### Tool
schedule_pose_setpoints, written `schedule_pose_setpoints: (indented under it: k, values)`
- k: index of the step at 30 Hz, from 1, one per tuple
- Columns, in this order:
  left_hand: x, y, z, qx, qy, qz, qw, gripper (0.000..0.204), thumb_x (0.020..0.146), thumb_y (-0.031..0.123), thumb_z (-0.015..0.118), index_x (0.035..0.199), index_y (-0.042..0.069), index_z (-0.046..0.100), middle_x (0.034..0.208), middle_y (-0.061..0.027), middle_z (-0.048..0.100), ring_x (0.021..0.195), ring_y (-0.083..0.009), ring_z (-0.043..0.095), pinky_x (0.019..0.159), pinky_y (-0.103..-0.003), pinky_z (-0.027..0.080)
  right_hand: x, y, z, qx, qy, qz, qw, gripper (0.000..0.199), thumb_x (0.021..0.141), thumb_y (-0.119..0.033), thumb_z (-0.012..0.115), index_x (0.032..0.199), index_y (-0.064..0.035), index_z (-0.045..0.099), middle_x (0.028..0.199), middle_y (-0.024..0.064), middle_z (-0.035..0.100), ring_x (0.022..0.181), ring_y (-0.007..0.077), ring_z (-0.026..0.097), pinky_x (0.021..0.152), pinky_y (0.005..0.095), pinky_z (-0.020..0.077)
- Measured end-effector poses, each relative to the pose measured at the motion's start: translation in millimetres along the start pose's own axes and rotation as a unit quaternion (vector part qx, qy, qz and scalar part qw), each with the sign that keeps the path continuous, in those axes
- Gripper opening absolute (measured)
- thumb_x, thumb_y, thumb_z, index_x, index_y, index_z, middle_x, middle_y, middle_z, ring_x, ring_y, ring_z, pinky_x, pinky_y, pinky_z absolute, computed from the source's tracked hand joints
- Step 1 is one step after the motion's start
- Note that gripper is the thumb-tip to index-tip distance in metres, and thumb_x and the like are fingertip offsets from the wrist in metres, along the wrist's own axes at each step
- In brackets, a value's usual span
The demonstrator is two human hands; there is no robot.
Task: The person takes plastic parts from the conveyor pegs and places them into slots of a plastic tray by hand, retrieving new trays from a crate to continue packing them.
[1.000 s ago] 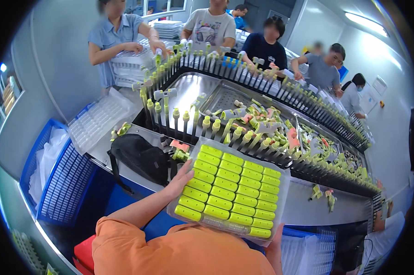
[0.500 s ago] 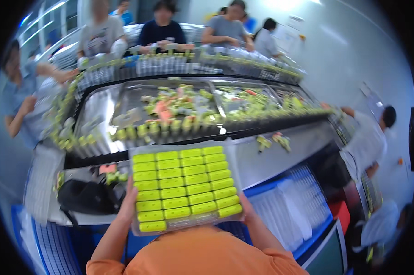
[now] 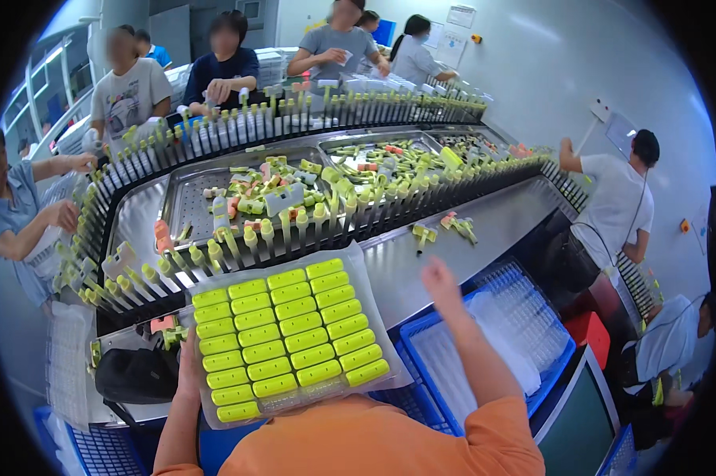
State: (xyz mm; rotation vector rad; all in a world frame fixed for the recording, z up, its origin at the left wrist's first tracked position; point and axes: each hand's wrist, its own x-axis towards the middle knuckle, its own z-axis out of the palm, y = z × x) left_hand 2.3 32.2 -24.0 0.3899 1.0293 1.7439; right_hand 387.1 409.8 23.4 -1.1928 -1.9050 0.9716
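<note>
A clear plastic tray [image 3: 272,404] of bright yellow-green rounded blocks [image 3: 274,333] is tilted in front of my chest. Several rows of blocks fill most of it, and some slots along the near edge hold none. My left hand [image 3: 189,365] grips the tray's left side; its fingers are mostly hidden behind. Off to the right, my right hand [image 3: 441,284] is raised away from the tray, over the metal bench edge, blurred by motion. Nearest to it lie small yellow-green and pink parts [image 3: 425,236] on the bench.
A curved conveyor carries upright yellow-green-topped pieces [image 3: 266,234] around metal trays of mixed loose parts [image 3: 278,194]. A black bag [image 3: 136,375] lies at left. Blue crates [image 3: 560,349] with clear trays stand at right, beside a red bin [image 3: 588,339]. Several people work around the conveyor.
My right hand has let go of the tray's right side and moved up and right. The tray, still in my left hand, sits lower and further left in view.
</note>
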Motion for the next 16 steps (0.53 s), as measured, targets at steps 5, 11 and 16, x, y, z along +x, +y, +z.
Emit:
schedule_pose_setpoints:
  k: [5, 11, 16]
  values:
    - [4, -22, -15, 0.044, -0.047, 0.117, 0.991, 0.071, 0.099, 0.059, 0.025, 0.152, 0.014, 0.016, 0.155, -0.0073, 0.024, 0.141, -0.0270, 0.027, 0.116, -0.041, 0.021, 138, -19, -61, -0.181, 0.165, -0.144, 0.959, 0.050, 0.086, -0.024, 0.066, 0.127, 0.0013, 0.053, 0.095, 0.0103, 0.061, 0.086, 0.0193, 0.060, 0.076, 0.0323, 0.0492]
    - [-4, -27, -26, -0.001, 0.000, 0.016, 1.000, 0.065, 0.100, 0.057, 0.024, 0.148, 0.013, 0.030, 0.145, -0.0095, 0.041, 0.130, -0.0283, 0.043, 0.108, -0.043, 0.037, 238, -85, -44, -0.363, 0.180, -0.085, 0.910, 0.059, 0.085, -0.039, 0.064, 0.127, 0.0008, 0.052, 0.123, 0.0232, 0.056, 0.114, 0.0355, 0.056, 0.095, 0.0435, 0.0474]
    - [0, -52, -63, -0.027, -0.039, 0.019, 0.999, 0.065, 0.100, 0.056, 0.029, 0.148, 0.013, 0.029, 0.147, -0.0112, 0.040, 0.131, -0.0311, 0.044, 0.108, -0.048, 0.036, 267, -122, -11, -0.389, 0.001, 0.011, 0.921, 0.042, 0.084, -0.023, 0.062, 0.124, -0.0114, 0.059, 0.109, 0.0172, 0.068, 0.106, 0.0316, 0.064, 0.088, 0.0410, 0.0522]
